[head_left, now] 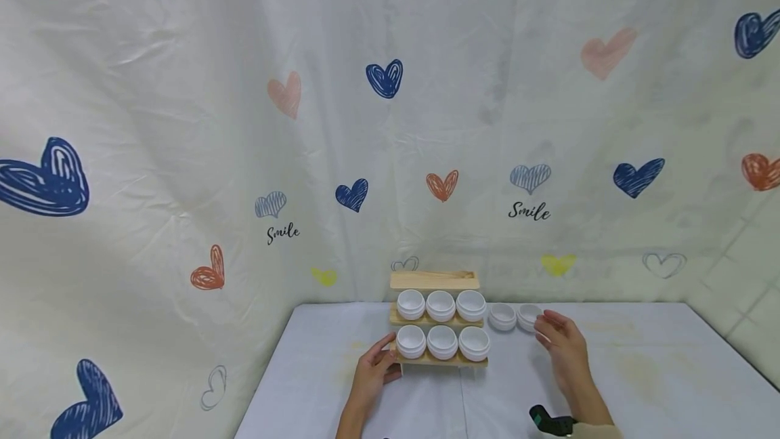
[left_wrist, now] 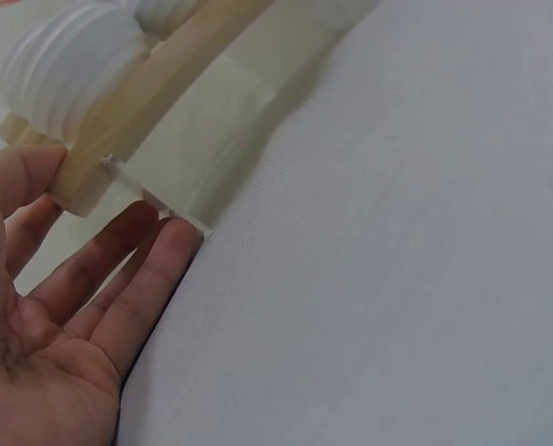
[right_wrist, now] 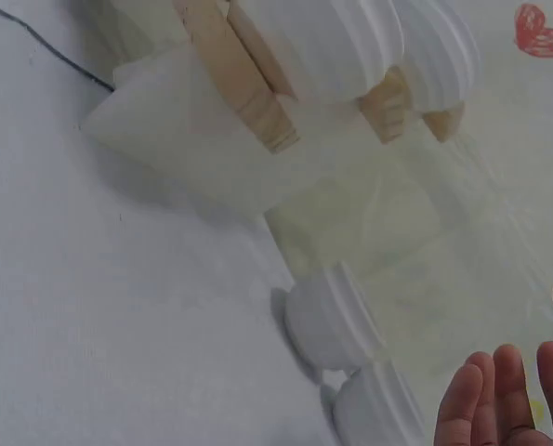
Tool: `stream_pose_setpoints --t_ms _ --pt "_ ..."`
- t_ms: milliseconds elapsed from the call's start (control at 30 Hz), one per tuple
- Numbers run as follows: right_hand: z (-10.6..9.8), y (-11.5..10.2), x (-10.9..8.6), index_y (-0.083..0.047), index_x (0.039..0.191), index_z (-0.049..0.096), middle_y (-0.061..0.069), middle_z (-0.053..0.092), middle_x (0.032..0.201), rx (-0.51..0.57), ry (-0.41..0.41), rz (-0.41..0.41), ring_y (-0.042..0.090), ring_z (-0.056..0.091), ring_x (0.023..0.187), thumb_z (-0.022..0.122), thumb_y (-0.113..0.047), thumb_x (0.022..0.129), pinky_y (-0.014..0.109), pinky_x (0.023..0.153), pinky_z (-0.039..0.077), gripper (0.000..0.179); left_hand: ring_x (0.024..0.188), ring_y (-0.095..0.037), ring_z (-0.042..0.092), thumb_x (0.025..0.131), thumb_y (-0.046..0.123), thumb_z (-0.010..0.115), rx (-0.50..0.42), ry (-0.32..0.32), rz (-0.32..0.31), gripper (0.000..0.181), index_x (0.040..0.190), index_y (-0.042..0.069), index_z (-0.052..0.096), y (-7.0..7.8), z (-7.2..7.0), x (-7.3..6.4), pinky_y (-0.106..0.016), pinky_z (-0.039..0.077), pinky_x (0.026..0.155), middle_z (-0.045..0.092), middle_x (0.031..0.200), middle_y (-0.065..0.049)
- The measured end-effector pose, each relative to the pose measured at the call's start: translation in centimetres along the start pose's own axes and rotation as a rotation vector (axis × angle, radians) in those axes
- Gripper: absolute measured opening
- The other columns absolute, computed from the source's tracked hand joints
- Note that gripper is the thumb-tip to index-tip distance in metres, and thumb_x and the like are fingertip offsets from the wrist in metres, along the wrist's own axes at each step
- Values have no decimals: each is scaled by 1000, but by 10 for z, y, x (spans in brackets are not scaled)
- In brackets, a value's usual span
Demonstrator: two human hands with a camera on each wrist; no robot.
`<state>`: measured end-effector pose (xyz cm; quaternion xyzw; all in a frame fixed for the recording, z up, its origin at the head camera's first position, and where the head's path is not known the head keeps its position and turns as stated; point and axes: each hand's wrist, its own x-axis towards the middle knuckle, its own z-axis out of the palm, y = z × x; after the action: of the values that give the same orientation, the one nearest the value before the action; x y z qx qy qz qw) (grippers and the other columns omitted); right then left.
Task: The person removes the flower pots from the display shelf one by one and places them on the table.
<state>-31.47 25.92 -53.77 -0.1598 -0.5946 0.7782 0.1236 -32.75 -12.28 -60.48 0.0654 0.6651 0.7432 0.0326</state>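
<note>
A drape [head_left: 463, 127], printed with hearts [head_left: 385, 80] and "Smile" lettering [head_left: 529, 211], is forming what is looking like a makeshift booth. A white-topped table [head_left: 658, 391] is standing before it. The drape is leaving home or studio unclear.

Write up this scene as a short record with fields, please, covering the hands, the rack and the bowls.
Rack: wooden, three tiers
Racked bowls: six white, three on each of the lower two tiers
Table bowls: two white, side by side, right of the rack
Left hand: grips the rack's left end at the lowest tier
Right hand: near the rightmost bowl, not gripping it
</note>
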Motion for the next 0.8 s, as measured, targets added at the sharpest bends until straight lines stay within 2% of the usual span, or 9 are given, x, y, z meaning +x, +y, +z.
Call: stream_pose_setpoints --t_ms 200,400,533,700,800 --pt "19 -10 -10 -12 128 50 -20 63 102 -40 -86 -62 -3 61 96 68 -16 99 11 85 56 35 97 -15 71 101 23 64 0 12 -12 51 149 7 52 -1 0 2 -39 63 87 71 105 -2" --pt "34 -15 -13 -13 124 55 -19 62 104 -111 -127 -128 -2 60 96 68 -16 99 11 82 54 28 98 -16 71 101 22 64 5 8 -6 51 148 7 52 -2 0 3 -38 64 86 72 108 -4" --pt "43 -19 -15 -7 130 52 -17 61 108 -196 -155 -144 -2 59 96 66 -17 100 12 83 53 34 98 -17 71 102 21 64 -2 5 -3 51 149 6 52 -1 0 3 -38 64 85 72 108 -5" --pt "54 -25 -17 -6 141 46 3 57 132 -363 -190 -138 -3 55 101 63 -20 102 9 85 47 45 98 -19 71 102 21 64 -3 4 2 51 149 6 52 -1 0 2 -37 64 85 72 107 -3" --pt "60 -27 -17 -6 143 46 14 53 143 -415 -210 -150 -4 54 102 64 -21 102 7 86 45 48 98 -19 71 102 21 64 -3 7 -3 51 149 6 52 -1 0 3 -37 64 85 71 106 -3"
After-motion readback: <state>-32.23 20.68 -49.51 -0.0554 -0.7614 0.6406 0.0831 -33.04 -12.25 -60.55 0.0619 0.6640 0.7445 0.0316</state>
